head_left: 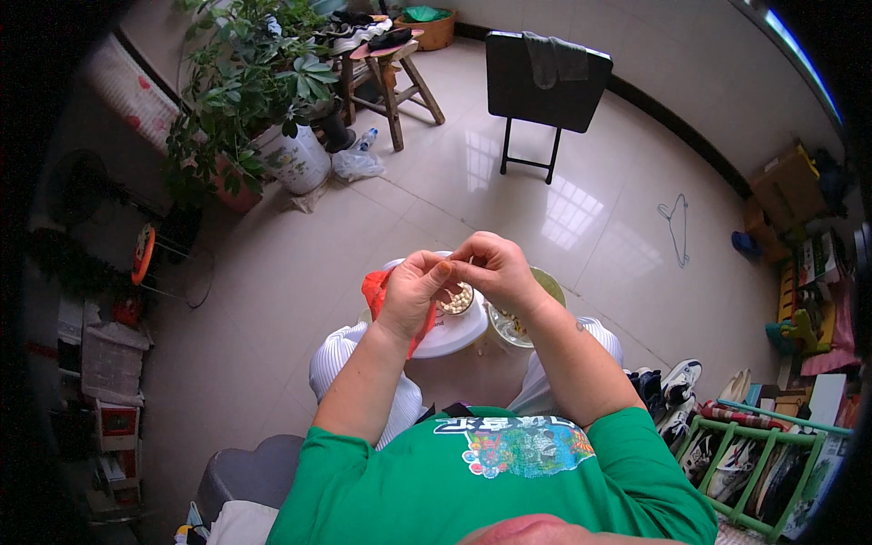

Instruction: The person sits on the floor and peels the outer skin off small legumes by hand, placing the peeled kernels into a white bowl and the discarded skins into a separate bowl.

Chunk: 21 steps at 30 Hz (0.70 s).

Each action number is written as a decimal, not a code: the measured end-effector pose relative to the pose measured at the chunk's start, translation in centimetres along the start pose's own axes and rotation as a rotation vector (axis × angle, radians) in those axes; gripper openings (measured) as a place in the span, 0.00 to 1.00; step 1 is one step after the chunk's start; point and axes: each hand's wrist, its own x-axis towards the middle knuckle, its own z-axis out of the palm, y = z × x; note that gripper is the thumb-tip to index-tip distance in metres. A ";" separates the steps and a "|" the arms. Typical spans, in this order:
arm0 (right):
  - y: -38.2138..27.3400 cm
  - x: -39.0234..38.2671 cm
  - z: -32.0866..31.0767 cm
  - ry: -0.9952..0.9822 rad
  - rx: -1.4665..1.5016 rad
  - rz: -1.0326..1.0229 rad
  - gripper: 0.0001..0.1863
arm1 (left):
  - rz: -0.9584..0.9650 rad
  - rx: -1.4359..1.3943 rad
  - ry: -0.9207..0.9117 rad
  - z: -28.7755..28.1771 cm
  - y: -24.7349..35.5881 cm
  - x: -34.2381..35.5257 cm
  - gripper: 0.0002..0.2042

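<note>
My left hand (413, 289) and my right hand (495, 271) meet fingertip to fingertip above a small white stool (442, 343). Both are closed in a pinch, and whatever lies between the fingers is too small or hidden to make out. Beneath them, partly covered by my hands, a bowl holds several small, pale, round seed-like pieces (461, 301). A red plastic bag (372, 292) lies at the stool's left side, behind my left wrist. To the right of the stool stands a greenish see-through tub (553, 287) with bits at its bottom, partly hidden by my right forearm.
Ahead stands a folded black table (545, 82) with a grey cloth over it. Potted plants (292, 159) and a wooden stool (391, 86) are at the far left. A hanger (677, 232) lies on the tiled floor. A green shoe rack (747, 472) stands at the near right.
</note>
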 end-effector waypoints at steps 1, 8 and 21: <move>0.0 0.0 -0.1 -0.004 0.013 -0.016 0.06 | -0.020 0.004 -0.005 0.0 0.0 0.0 0.11; 0.5 0.1 -0.8 -0.096 0.025 -0.020 0.05 | -0.053 -0.023 -0.066 0.3 0.1 -0.1 0.11; 1.2 -0.2 0.4 0.019 -0.014 0.036 0.07 | 0.003 0.068 -0.048 0.3 -0.5 0.1 0.11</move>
